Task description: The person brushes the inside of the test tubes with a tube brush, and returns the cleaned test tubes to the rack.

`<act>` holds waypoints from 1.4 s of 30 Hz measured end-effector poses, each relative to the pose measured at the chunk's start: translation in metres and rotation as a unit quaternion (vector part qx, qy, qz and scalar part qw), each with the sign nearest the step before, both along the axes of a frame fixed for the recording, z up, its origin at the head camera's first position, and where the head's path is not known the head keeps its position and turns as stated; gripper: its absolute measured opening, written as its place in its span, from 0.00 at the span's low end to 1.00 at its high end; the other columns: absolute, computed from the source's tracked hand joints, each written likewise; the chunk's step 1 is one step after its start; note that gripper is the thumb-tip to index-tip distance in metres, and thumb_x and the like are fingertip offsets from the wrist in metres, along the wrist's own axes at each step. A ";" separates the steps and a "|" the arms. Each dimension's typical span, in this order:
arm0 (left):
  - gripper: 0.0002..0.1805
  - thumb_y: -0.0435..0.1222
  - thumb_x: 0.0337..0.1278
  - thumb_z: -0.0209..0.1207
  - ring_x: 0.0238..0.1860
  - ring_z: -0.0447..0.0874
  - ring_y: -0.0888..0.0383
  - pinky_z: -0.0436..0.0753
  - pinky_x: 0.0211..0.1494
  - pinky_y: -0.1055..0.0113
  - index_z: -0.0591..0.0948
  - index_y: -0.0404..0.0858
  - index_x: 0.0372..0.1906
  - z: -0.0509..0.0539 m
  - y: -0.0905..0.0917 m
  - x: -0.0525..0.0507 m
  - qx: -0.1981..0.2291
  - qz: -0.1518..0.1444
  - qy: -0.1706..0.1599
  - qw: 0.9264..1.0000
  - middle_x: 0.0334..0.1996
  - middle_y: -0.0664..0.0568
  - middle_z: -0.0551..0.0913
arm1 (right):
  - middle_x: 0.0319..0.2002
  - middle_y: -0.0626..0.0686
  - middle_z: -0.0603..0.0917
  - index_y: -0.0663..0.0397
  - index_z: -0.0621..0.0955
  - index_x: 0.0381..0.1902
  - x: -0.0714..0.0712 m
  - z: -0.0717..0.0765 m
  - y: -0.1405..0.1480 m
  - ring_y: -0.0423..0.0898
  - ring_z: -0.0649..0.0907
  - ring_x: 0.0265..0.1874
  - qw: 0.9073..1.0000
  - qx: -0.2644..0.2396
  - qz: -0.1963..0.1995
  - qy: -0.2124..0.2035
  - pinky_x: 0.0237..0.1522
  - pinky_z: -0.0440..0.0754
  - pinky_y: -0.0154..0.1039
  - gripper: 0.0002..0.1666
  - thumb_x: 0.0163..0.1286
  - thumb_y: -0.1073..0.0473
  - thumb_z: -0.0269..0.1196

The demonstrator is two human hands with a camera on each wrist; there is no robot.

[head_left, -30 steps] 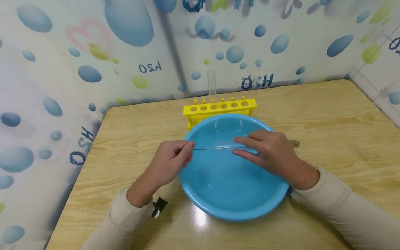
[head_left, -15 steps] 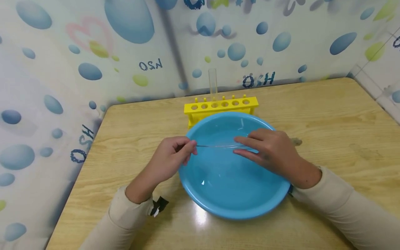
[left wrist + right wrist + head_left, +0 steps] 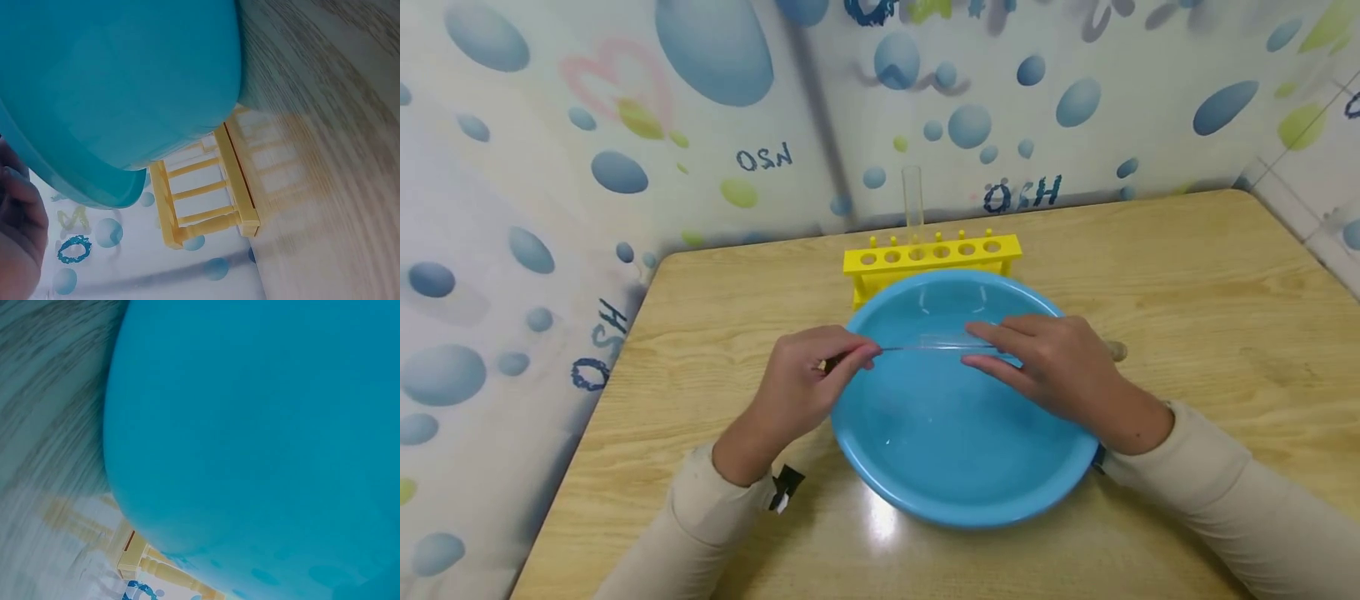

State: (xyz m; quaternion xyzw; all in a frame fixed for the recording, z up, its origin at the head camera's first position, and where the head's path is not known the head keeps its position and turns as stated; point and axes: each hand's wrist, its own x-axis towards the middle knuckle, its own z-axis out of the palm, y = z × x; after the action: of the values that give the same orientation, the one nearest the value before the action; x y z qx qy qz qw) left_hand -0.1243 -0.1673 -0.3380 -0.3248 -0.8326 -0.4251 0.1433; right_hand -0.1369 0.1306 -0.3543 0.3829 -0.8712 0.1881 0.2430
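Note:
My left hand (image 3: 805, 371) pinches the thin wire handle of a test tube brush (image 3: 898, 348) between thumb and fingertips, at the basin's left side. The wire runs into a clear test tube (image 3: 943, 342), held level above the blue basin (image 3: 962, 515). With thumb and fingers, my right hand (image 3: 1056, 367) grips the tube, hiding much of it. A small grey-brown tuft (image 3: 1117, 350) shows past the right hand, seemingly the brush's bristles. In the left wrist view only part of the left hand (image 3: 22, 219) appears; the right wrist view shows mostly the basin's outer wall (image 3: 250, 437).
Behind the basin stands a yellow test tube rack (image 3: 932, 254). Another clear tube (image 3: 913, 200) stands upright in it. The wooden table (image 3: 715, 308) meets a patterned wall (image 3: 850, 100) at the back and left.
My left hand has shifted a little right and up with the brush's wire, closer to the right hand. The tuft has edged slightly right. The right hand holds nearly the same place.

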 end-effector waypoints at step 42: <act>0.15 0.33 0.73 0.53 0.23 0.74 0.59 0.76 0.26 0.70 0.83 0.37 0.28 0.010 0.000 0.008 -0.007 -0.016 -0.224 0.974 0.20 0.52 0.79 | 0.27 0.51 0.87 0.49 0.88 0.49 0.001 -0.002 0.002 0.46 0.85 0.25 0.999 -0.018 0.000 0.041 0.24 0.83 0.38 0.24 0.62 0.41 0.71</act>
State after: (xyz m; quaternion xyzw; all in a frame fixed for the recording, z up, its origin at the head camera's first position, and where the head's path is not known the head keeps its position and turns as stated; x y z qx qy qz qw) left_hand -0.1161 -0.1670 -0.3278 -0.2355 -0.8413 -0.4832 -0.0563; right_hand -0.1355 0.1324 -0.3561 0.3855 -0.8572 0.1878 0.2852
